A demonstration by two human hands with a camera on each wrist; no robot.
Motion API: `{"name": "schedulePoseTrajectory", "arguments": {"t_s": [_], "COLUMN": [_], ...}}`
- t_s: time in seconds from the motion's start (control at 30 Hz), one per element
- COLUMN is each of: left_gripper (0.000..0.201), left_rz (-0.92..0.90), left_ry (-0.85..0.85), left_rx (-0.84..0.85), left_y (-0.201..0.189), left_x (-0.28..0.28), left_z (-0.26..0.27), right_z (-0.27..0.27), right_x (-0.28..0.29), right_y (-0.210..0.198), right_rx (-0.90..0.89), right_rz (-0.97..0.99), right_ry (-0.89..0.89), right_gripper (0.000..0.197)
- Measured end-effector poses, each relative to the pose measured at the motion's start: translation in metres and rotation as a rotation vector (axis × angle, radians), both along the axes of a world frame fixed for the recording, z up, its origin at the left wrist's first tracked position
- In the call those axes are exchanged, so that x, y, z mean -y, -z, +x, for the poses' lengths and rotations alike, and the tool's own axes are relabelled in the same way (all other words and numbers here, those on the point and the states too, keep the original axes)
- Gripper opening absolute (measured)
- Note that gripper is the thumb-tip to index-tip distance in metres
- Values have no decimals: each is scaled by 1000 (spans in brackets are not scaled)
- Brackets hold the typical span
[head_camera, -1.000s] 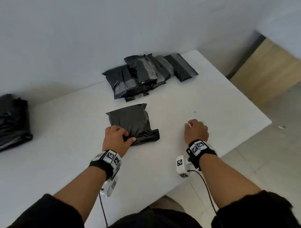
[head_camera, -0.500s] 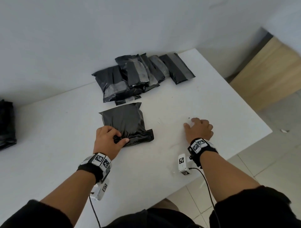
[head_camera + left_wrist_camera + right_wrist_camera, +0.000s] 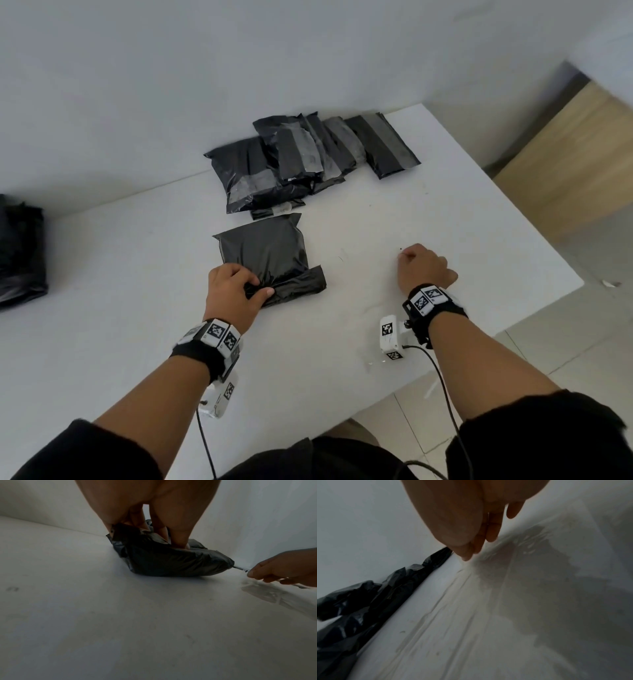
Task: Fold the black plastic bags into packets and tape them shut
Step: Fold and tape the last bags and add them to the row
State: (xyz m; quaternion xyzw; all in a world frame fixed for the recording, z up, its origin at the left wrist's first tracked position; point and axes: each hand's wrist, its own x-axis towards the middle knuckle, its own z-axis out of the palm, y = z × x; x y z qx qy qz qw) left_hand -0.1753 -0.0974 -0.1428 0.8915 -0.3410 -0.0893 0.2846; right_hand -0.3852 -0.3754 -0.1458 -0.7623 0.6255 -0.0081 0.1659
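A folded black bag point(image 3: 263, 250) lies mid-table. My left hand point(image 3: 236, 287) grips its folded near edge, thumb on top, fingers curled into the plastic; the left wrist view shows the bag point(image 3: 171, 562) bunched under those fingers point(image 3: 180, 539). To its right, my right hand point(image 3: 424, 267) rests knuckles-up on the table. In the left wrist view the right hand point(image 3: 281, 568) pinches the end of a clear tape strip point(image 3: 262, 595) that lies on the tabletop. In the right wrist view the tape strip point(image 3: 453, 615) stretches along the table below the fingertips point(image 3: 465, 557).
A pile of taped black packets point(image 3: 308, 161) sits at the table's back by the wall. A stack of black bags point(image 3: 20, 250) lies at the far left. The white table point(image 3: 137, 342) ends close on the right, with tiled floor and a wooden panel point(image 3: 565, 171) beyond.
The right hand's fingers lay spread on the table half a second ago and are now curled at the tape. The left hand has kept its grip on the bag's fold.
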Motion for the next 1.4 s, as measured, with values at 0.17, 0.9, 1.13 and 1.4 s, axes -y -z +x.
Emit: {"name": "schedulePoseTrajectory", "arguments": {"t_s": [0.17, 0.9, 1.13, 1.4], "left_gripper": [27, 26, 18, 33], "left_rz": [14, 72, 206, 112], "left_ry": [-54, -108, 181, -57], "left_rx": [-3, 107, 201, -317], "left_y": [-1, -8, -14, -47], "left_x": [-10, -76, -72, -78], "left_z": [6, 21, 21, 42], "right_z": [1, 45, 82, 125], "right_x": [-15, -104, -161, -197], "right_y": [-1, -111, -134, -131], "right_rx": [346, 1244, 1182, 1221], "right_rz": [-71, 311, 716, 999], "right_ry": [-74, -159, -298, -195], "right_gripper": [12, 19, 18, 19]}}
